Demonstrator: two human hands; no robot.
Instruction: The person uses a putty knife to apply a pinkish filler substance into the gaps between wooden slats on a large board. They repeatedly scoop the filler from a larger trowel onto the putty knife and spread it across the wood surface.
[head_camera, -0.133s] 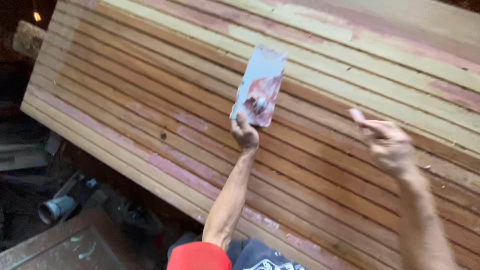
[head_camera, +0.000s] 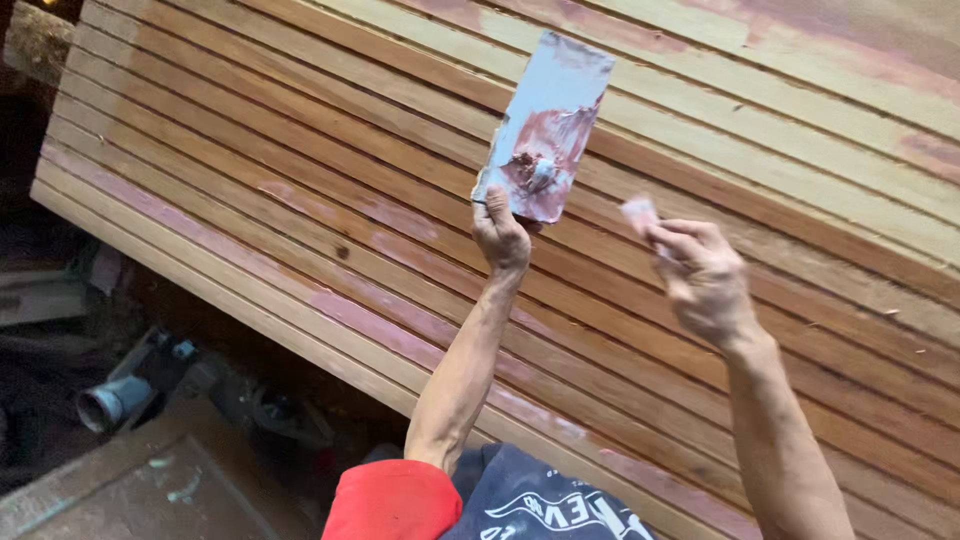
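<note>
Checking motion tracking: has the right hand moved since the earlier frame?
Yes. The right hand has shifted left toward the flat board in the left hand, judged against the slatted panel.

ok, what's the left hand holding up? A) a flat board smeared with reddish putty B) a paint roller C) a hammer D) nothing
A: the left hand grips the bottom edge of a flat board smeared with reddish putty, held up in front of the slatted wood panel, while the right hand holds a small scraper beside it.
</note>
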